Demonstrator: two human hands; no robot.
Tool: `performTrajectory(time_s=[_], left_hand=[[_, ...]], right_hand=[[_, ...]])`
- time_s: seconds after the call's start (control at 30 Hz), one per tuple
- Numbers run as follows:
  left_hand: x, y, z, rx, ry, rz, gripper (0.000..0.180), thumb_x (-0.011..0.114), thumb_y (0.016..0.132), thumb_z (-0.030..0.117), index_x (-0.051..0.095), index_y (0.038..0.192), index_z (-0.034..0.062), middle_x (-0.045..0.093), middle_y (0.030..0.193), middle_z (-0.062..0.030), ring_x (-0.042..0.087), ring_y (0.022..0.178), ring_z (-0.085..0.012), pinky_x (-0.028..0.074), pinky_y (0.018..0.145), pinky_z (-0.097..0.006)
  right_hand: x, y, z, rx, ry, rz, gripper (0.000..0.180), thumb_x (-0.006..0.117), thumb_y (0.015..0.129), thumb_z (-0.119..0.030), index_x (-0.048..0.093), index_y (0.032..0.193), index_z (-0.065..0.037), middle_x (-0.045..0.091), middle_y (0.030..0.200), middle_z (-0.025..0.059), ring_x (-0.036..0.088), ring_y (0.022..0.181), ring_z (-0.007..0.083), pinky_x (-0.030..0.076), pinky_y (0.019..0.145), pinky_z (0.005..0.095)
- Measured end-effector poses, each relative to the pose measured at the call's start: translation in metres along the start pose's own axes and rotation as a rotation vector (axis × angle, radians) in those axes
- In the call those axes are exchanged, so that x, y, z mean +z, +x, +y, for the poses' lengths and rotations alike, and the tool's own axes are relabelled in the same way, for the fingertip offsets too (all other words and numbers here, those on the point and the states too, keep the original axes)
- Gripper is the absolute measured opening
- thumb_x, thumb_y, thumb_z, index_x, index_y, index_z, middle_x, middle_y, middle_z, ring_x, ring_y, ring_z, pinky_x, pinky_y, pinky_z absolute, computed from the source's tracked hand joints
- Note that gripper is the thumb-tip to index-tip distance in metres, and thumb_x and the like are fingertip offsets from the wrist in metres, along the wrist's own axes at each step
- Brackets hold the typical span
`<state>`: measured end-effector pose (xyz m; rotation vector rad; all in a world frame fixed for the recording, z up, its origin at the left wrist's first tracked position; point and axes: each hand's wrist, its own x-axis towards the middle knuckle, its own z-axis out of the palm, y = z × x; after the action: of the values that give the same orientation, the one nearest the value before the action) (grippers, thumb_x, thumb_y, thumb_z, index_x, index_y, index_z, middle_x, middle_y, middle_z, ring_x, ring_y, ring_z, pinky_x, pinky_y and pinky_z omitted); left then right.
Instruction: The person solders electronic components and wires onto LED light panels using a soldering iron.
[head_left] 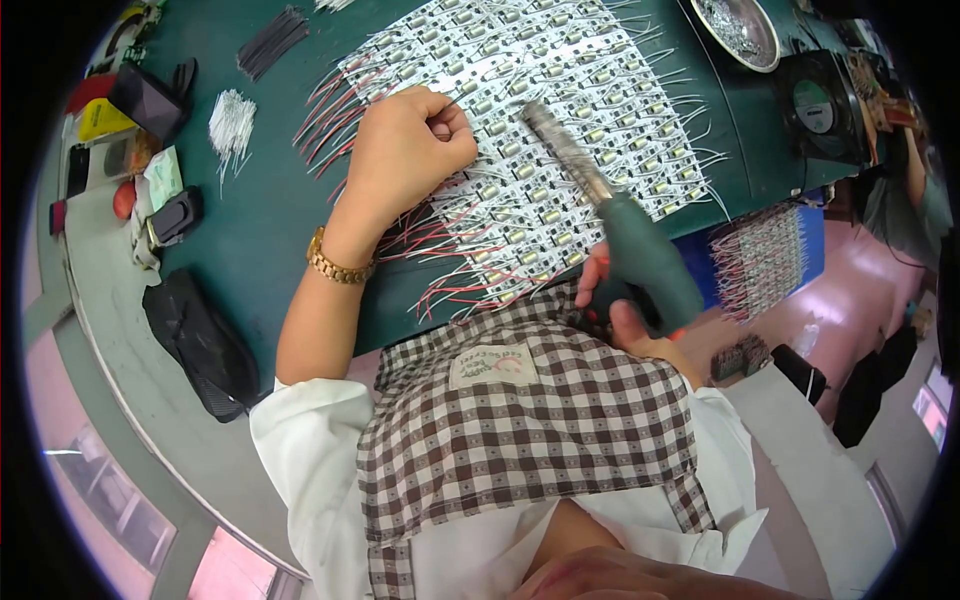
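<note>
Your left hand [405, 140]: fingers curled together in loose fist, knuckles resting on boards [530, 120]. Boards: white panel, rows of small silvery parts, red and white leads fanning out beneath and beside fingers, on green table [270, 200]. Your right hand [615, 310]: fingers clamped on green-handled iron [610, 215], metal barrel angled over boards.

One soldering iron [610, 215] — two hands [405, 150].
</note>
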<state>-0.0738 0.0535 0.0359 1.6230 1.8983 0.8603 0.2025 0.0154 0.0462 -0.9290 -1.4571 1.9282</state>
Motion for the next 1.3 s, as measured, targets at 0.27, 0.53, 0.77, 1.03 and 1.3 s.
performTrajectory(time_s=[0.27, 0.53, 0.77, 1.03, 1.3], left_hand=[[0.001, 0.0, 0.003, -0.026, 0.028, -0.029, 0.012, 0.066, 0.071, 0.009, 0.061, 0.071, -0.0014, 0.056, 0.066, -0.0028, 0.049, 0.059, -0.0078, 0.043, 0.057, -0.023], [-0.037, -0.003, -0.019, -0.04, -0.104, 0.36, 0.014, 0.056, 0.09, 0.014, 0.059, 0.093, 0.0006, 0.061, 0.077, -0.0086, 0.055, 0.064, -0.014, 0.044, 0.059, -0.027], [0.007, -0.021, 0.021, 0.14, -0.096, 0.201, 0.005, 0.064, 0.079, 0.006, 0.064, 0.082, 0.0027, 0.059, 0.072, -0.0084, 0.057, 0.062, -0.0182, 0.046, 0.056, -0.029], [0.025, -0.02, 0.006, 0.056, 0.003, 0.145, 0.007, 0.067, 0.07, 0.008, 0.062, 0.068, 0.0043, 0.057, 0.068, -0.0062, 0.056, 0.059, -0.0177, 0.045, 0.055, -0.03], [0.025, -0.019, 0.01, -0.03, -0.026, 0.142, 0.009, 0.067, 0.069, 0.011, 0.061, 0.065, 0.0056, 0.056, 0.067, -0.0033, 0.055, 0.056, -0.0158, 0.043, 0.053, -0.029]], right_hand=[[-0.003, 0.0, 0.009, -0.095, 0.214, 0.083, 0.07, 0.066, 0.081, -0.05, 0.044, 0.132, -0.007, 0.055, 0.097, 0.0074, 0.057, 0.083, 0.0156, 0.045, 0.074, 0.0297], [-0.019, -0.003, 0.023, -0.111, 0.119, -0.004, 0.065, 0.061, 0.084, -0.048, 0.046, 0.131, -0.006, 0.055, 0.093, 0.007, 0.055, 0.076, 0.0135, 0.043, 0.068, 0.0287], [-0.017, -0.006, 0.032, -0.113, 0.082, 0.034, 0.062, 0.057, 0.086, -0.047, 0.047, 0.13, -0.004, 0.055, 0.088, 0.0075, 0.054, 0.073, 0.0129, 0.042, 0.066, 0.0281], [-0.016, -0.015, 0.03, -0.107, 0.092, -0.054, 0.06, 0.058, 0.086, -0.039, 0.042, 0.132, -0.003, 0.055, 0.092, 0.0078, 0.054, 0.078, 0.0131, 0.044, 0.07, 0.0283], [-0.016, -0.023, 0.031, 0.047, 0.157, -0.088, 0.045, 0.06, 0.083, -0.024, 0.049, 0.12, -0.002, 0.056, 0.098, 0.0073, 0.058, 0.083, 0.0148, 0.047, 0.075, 0.0309]])
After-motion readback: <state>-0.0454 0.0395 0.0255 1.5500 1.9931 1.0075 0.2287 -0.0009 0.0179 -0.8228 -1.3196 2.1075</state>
